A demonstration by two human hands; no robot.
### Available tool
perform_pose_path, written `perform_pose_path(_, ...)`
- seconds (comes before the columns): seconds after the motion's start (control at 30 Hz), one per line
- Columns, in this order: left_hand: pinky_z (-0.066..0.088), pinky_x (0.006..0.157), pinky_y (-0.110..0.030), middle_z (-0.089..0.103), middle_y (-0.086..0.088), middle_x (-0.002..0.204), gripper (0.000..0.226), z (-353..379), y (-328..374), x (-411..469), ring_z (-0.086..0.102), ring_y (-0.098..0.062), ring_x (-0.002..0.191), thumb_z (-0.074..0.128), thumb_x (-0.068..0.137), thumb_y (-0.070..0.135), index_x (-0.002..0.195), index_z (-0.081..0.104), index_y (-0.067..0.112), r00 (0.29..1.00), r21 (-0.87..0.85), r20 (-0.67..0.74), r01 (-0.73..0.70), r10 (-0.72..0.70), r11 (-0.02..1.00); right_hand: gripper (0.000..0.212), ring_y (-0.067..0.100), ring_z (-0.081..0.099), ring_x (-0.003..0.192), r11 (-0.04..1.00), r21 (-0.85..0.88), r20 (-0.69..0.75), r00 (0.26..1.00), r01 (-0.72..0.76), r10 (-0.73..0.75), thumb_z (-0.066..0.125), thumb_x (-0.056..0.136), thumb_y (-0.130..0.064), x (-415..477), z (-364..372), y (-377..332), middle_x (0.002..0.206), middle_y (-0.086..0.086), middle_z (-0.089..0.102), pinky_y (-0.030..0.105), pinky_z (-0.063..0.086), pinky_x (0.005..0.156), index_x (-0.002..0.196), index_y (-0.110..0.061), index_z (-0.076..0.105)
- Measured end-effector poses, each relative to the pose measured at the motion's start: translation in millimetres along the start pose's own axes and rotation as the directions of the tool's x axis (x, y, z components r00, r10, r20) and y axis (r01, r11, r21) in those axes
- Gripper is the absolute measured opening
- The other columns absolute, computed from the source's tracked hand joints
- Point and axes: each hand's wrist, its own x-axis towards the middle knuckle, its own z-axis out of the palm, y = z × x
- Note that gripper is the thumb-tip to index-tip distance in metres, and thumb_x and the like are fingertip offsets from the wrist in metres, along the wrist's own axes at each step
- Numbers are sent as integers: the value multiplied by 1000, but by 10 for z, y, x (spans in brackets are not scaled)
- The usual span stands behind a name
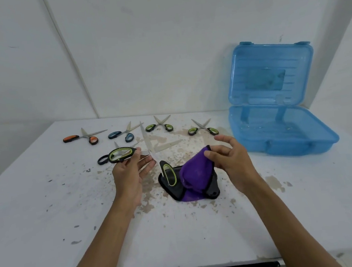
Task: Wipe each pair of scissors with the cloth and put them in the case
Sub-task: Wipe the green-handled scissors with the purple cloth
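My left hand [131, 171] holds a large pair of scissors [151, 152] with green-and-black handles, spread wide above the table. My thumb is on the left handle and my fingers are under the pivot. My right hand [225, 154] pinches the top of a purple cloth [194, 170] with black edging, lifting it into a peak just right of the scissors' lower handle. The open blue case [285, 136] stands at the right, its lid upright. Small scissors lie in a row at the back: an orange pair [83, 137], a blue pair [124, 133] and two green pairs [160, 125] [203, 128].
A black handle loop [102, 160] and a blade tip of another pair show behind my left hand. The white table [182, 231] is stained and speckled around the cloth. Its front edge is close to me. White walls enclose the back and right.
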Motion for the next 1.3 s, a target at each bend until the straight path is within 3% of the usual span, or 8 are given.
perform_pose_path(0.07,62,70,-34,72,-19,92,24,11,4,-7,74,-26,84,68,97,12,113,68,-7,1000,-3,4,-3,3,1000,63,18,72,90,996,65,34,997,-68,66,85,72,-10,-7,-40,-36,95,9,76,29,56,77,127,-13,55)
perform_pose_path(0.4,63,71,-36,72,-17,89,21,17,-10,-19,74,-25,81,69,96,12,109,69,-4,998,-2,61,12,-12,1000,67,14,60,66,603,-792,0,988,-94,154,71,75,-69,23,-152,-3,68,9,67,30,47,66,80,-2,71)
perform_pose_path(0.57,63,71,-36,72,-14,85,13,22,-24,-45,74,-25,80,69,96,11,102,71,-1,996,9,87,27,-28,1000,38,14,58,73,739,-672,46,994,-43,100,72,89,-45,57,-79,-4,74,4,67,22,45,65,82,-7,74)
perform_pose_path(0.77,64,70,-34,73,-13,83,13,34,-2,-62,75,-24,80,70,95,13,99,72,1,994,32,95,44,-47,999,32,17,51,74,998,-11,-135,989,66,-67,59,98,-39,-64,18,-278,68,1,53,35,45,70,70,-24,65)
perform_pose_path(0.87,64,71,-35,72,-11,81,14,28,-10,-74,75,-24,79,70,95,13,97,72,-1,992,68,117,36,-44,997,31,9,50,62,966,-106,-345,902,237,-260,61,98,-37,-121,119,-424,62,-12,55,26,44,60,68,-29,64)
perform_pose_path(0.97,65,73,-36,73,-12,79,17,29,-40,-73,75,-25,79,71,95,15,98,72,-1,992,132,124,16,-32,991,21,4,63,93,916,-270,-118,934,296,-337,67,95,-17,-207,324,-322,102,-13,66,24,57,84,114,-26,66)
perform_pose_path(1.17,63,71,-35,76,-12,80,19,65,-84,-116,77,-26,79,67,98,15,103,71,-3,987,255,159,-68,28,965,54,27,56,104,223,-790,407,760,571,-506,59,84,6,-235,802,292,116,10,60,36,54,79,136,-11,60)
perform_pose_path(1.3,64,71,-34,77,-9,78,13,86,-50,-158,77,-24,76,66,98,12,95,72,0,985,285,165,-104,59,953,75,32,57,102,68,-856,429,779,512,-458,75,68,7,-178,866,450,121,11,59,40,52,77,136,-18,60)
